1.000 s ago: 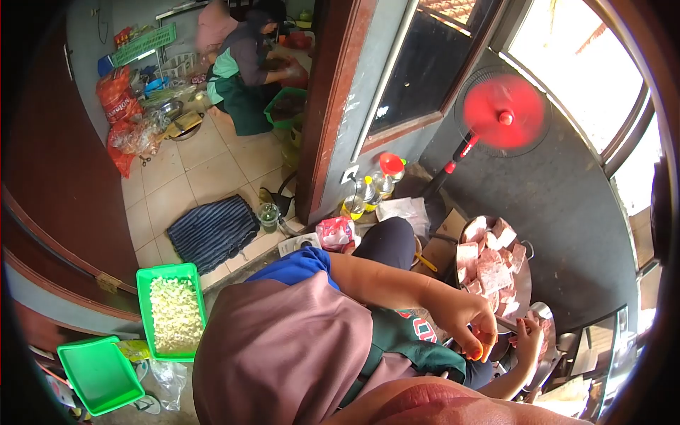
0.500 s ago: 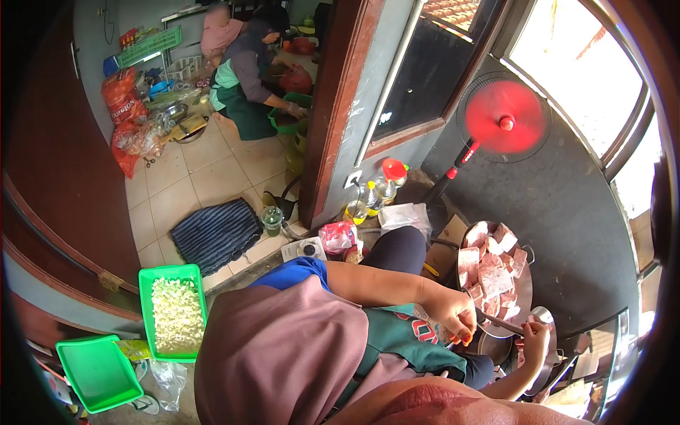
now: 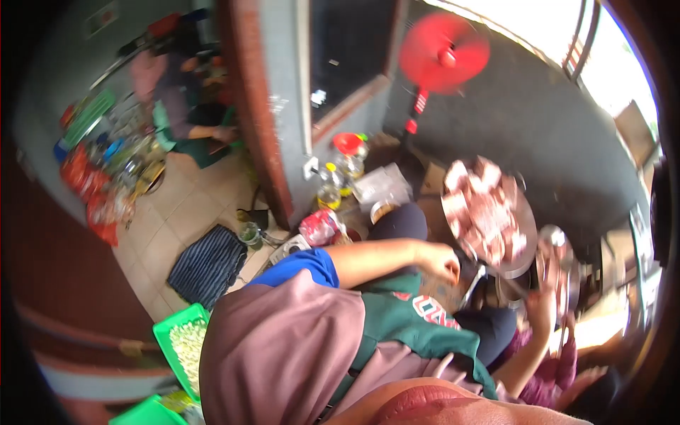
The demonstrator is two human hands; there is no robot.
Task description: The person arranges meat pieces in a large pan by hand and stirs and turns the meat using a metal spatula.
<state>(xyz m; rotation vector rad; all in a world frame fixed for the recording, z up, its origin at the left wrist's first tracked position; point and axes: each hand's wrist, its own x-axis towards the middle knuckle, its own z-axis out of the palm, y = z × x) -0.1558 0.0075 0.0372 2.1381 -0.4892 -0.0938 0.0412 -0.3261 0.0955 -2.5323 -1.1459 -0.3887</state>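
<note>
My left hand [image 3: 439, 262], its fingers curled together, is over the green apron near my knee; nothing can be made out in it. My right hand [image 3: 542, 310], smeared by motion, is closed on a long metal tool that looks like a knife [image 3: 511, 285], pointing left toward the meat. Beyond my hands, a large round metal pan [image 3: 525, 248] holds several pale pink chunks of meat [image 3: 487, 212]. Right of it is a second metal pan [image 3: 572, 273] with more meat, partly behind my right hand.
A person in maroon [image 3: 559, 368] is at the lower right. Two people [image 3: 173, 106] work in the room beyond the doorway. A red fan [image 3: 445, 55] stands by the wall. Bottles [image 3: 329, 188], a red-and-white packet [image 3: 319, 227] and green trays [image 3: 166, 333] lie around me.
The view has swung right, bringing the person in maroon into sight. My left hand has moved back from the knife and the pan. My right hand still holds the knife.
</note>
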